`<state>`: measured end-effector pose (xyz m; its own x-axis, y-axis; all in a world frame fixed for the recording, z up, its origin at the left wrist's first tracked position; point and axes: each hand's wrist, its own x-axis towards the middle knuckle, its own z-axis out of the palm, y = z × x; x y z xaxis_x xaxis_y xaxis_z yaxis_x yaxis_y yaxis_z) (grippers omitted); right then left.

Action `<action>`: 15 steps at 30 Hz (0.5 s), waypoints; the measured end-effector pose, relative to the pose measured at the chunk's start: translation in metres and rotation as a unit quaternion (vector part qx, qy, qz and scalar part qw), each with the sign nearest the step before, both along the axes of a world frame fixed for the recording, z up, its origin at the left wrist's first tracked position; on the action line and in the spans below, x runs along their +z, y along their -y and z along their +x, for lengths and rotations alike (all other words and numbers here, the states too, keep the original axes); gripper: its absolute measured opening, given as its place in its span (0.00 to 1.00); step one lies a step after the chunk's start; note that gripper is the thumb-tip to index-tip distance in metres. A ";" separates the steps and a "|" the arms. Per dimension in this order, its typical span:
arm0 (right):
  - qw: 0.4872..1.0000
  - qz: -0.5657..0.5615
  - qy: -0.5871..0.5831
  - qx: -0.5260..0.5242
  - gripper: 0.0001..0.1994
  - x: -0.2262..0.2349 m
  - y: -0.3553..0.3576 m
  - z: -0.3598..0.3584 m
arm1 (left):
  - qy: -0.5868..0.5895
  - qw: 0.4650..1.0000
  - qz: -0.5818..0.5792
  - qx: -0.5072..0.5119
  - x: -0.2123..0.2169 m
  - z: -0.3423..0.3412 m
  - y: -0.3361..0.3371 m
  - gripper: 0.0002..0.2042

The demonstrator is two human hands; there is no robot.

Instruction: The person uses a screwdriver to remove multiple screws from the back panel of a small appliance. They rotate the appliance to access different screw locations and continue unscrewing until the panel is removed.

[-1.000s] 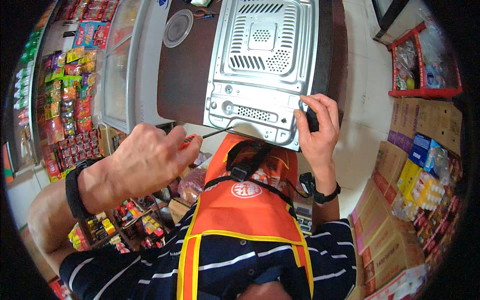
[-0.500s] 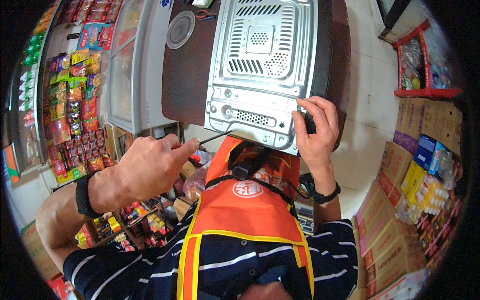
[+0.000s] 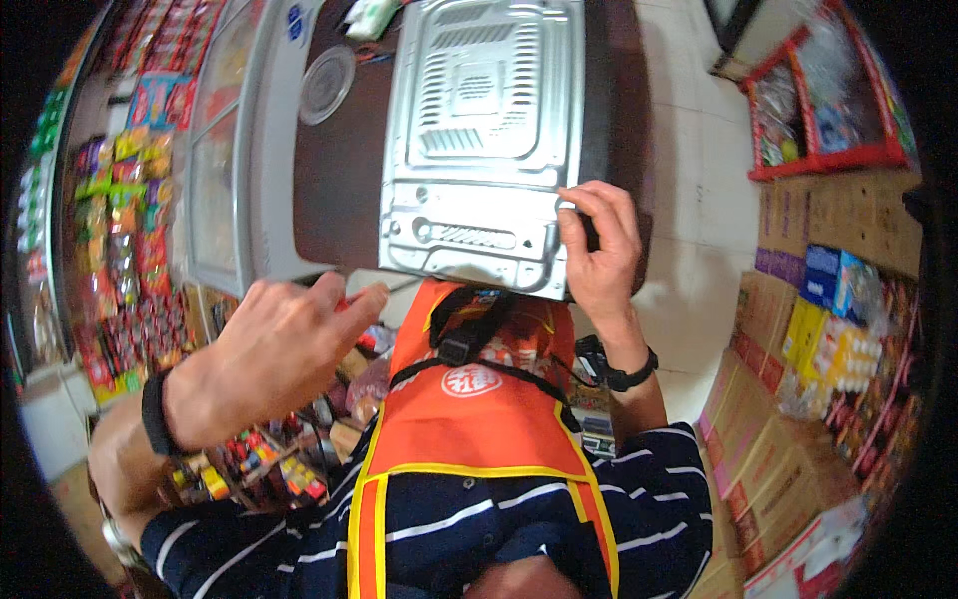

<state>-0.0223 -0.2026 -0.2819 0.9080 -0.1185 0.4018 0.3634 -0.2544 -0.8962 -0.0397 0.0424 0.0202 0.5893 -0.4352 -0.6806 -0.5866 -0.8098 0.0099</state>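
A silver metal appliance casing (image 3: 469, 205) with vent slots and pierced holes, like a microwave's underside, lies on the dark table (image 3: 337, 185). Closed fingers of my left hand (image 3: 284, 324) grip a screwdriver (image 3: 403, 286); a bit of red handle shows, and the thin shaft points toward the casing's near left corner. The tip is too blurred to tell whether it touches metal. At the casing's right edge, near its front corner, my right hand (image 3: 602, 240) holds on with thumb and bent fingertips.
A round clear plate (image 3: 327, 86) and a white-green packet (image 3: 372, 17) lie on the table's far left. Beyond stands a glass-topped freezer (image 3: 215, 170), with snack shelves (image 3: 130, 240) further left. Cardboard boxes (image 3: 788, 449) and a red rack (image 3: 833, 160) line the right side.
The whole view has shifted, so the table and casing sit further left in the picture. My left hand keeps the screwdriver, its shaft now blurred. My right hand stays at the casing's edge.
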 end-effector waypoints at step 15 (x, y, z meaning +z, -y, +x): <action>0.997 0.002 -0.015 -0.070 0.14 -0.024 0.016 -0.029 | 0.001 0.988 -0.153 -0.018 -0.041 -0.009 0.038 0.25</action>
